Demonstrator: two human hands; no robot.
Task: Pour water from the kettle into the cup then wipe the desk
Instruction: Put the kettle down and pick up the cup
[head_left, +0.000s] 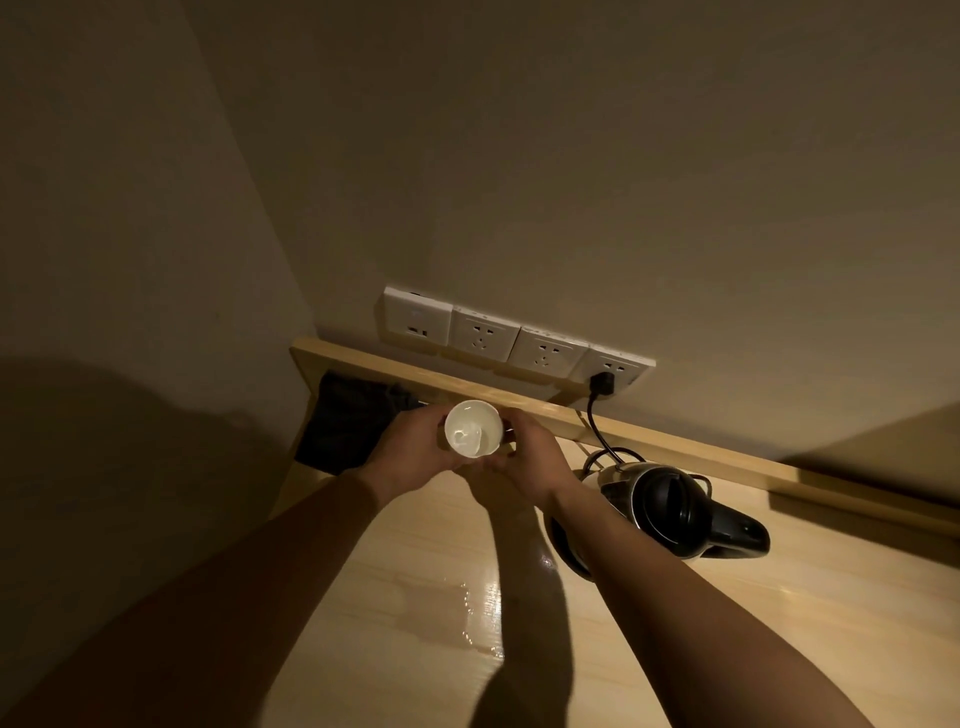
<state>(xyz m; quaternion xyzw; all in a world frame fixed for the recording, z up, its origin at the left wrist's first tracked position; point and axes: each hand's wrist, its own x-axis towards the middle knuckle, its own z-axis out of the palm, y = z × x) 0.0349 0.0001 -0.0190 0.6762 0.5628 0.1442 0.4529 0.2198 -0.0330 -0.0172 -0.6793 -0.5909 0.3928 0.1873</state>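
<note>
A small white cup (472, 429) is held up above the wooden desk (727, 634), tilted so its inside faces me, with a little water in it. My left hand (410, 453) grips its left side and my right hand (524, 457) cups its right side and underside. The steel kettle (660, 512) with a black lid and handle stands on its base to the right of my right wrist. A thin puddle of water (467, 618) glistens on the desk between my forearms. A dark cloth (345, 426) lies at the desk's far left corner, behind my left hand.
A row of white wall sockets (514, 338) sits above the desk's raised back ledge (675, 441). The kettle's black plug (602, 383) is in the rightmost socket, its cord looping down behind the kettle. A wall closes the left side.
</note>
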